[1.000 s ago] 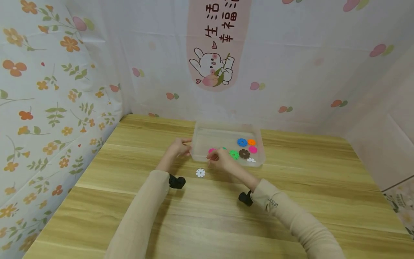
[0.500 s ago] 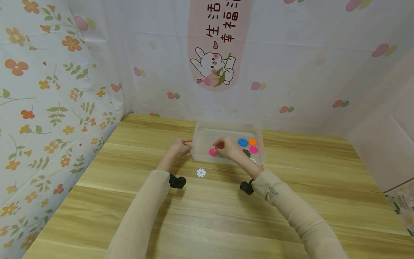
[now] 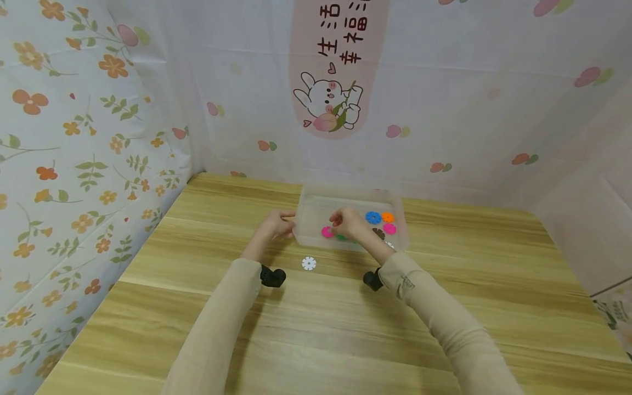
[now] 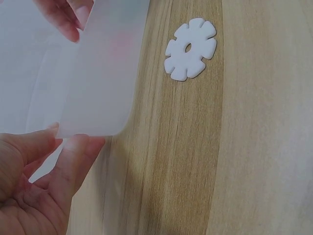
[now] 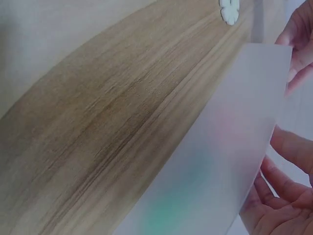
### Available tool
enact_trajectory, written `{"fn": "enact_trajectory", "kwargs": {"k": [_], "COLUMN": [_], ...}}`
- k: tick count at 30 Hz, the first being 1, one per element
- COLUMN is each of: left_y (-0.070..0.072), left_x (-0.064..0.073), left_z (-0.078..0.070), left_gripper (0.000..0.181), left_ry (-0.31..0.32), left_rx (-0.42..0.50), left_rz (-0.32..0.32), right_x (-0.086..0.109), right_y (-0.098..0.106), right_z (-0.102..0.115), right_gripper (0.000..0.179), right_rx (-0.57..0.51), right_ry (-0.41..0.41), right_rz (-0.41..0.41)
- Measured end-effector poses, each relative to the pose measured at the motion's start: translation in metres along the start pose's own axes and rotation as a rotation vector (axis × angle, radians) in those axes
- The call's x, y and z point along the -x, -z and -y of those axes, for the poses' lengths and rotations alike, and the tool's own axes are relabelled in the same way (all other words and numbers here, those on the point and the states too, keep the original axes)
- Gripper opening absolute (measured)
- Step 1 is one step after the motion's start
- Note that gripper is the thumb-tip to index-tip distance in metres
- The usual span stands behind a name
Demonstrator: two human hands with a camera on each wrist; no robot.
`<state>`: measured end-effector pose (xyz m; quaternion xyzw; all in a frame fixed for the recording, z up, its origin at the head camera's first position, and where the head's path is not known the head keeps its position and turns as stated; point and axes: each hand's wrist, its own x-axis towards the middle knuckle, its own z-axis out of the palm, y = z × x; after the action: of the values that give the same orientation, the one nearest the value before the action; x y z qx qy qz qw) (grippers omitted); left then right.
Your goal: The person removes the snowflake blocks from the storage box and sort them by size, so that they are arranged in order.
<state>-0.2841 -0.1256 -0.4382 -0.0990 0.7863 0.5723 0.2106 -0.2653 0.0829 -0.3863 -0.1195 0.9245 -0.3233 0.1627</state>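
A translucent plastic box [image 3: 316, 204] holds several notched, flower-shaped plastic discs. My left hand [image 3: 277, 225] grips the box's left end, its fingertips at the near corner in the left wrist view. My right hand [image 3: 349, 224] is over the box's near side with loosely bent fingers; nothing shows between them. A pink disc [image 3: 327, 232] lies just left of its fingertips, and a green disc [image 3: 340, 237] is partly hidden below the hand. A white notched disc [image 4: 190, 49] lies flat on the table, in front of the box.
At the box's right end lie a blue disc [image 3: 373, 218], an orange disc [image 3: 388, 218], another pink disc [image 3: 389, 228] and a brown disc [image 3: 379, 233]. A patterned curtain [image 3: 237, 99] hangs behind the wooden table [image 3: 316, 340].
My right hand has moved from the box's near rim up and over its inside, now covering the bright green disc. My left hand stays at the box's left end.
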Motion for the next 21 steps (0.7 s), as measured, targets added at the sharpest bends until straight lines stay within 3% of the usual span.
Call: {"fn": "enact_trajectory", "kwargs": {"k": [1, 4, 7, 11, 12, 13, 14, 15, 17, 21], "left_y": [-0.002, -0.004, -0.004, -0.003, -0.003, -0.002, -0.002, -0.003, -0.003, -0.003], "left_x": [0.016, 0.041, 0.055, 0.051, 0.046, 0.042, 0.040, 0.038, 0.031, 0.029], "left_z": [-0.011, -0.026, -0.034, -0.028, -0.025, -0.021, -0.021, -0.021, -0.017, -0.017], "left_gripper": [0.045, 0.046, 0.045, 0.045, 0.044, 0.044, 0.044, 0.044, 0.044, 0.044], "left_ry": [0.024, 0.031, 0.022, 0.000, -0.004, -0.006, 0.001, 0.008, 0.014, 0.021], "left_rx": [-0.021, -0.021, -0.014, -0.009, -0.008, -0.004, -0.009, -0.012, -0.002, 0.000], "left_rz": [-0.010, 0.001, 0.010, 0.000, -0.002, -0.004, -0.007, -0.011, -0.015, -0.023], "right_x": [-0.003, -0.014, -0.065, -0.152, -0.156, -0.155, -0.148, -0.128, -0.147, -0.175], "right_y": [-0.001, -0.007, -0.032, -0.071, -0.072, -0.073, -0.070, -0.062, -0.071, -0.086], "right_z": [-0.001, -0.008, -0.058, -0.145, -0.145, -0.146, -0.139, -0.118, -0.134, -0.159], "right_gripper": [0.033, 0.036, 0.038, 0.043, 0.045, 0.045, 0.044, 0.042, 0.053, 0.056], "right_rx": [0.006, 0.024, 0.037, 0.057, 0.054, 0.047, 0.046, 0.043, 0.050, 0.085], "right_ry": [-0.016, -0.013, 0.024, 0.070, 0.034, 0.059, 0.065, 0.045, 0.041, 0.057], "right_rz": [0.005, 0.017, -0.002, -0.033, -0.013, -0.025, -0.033, -0.034, -0.045, -0.061]}}
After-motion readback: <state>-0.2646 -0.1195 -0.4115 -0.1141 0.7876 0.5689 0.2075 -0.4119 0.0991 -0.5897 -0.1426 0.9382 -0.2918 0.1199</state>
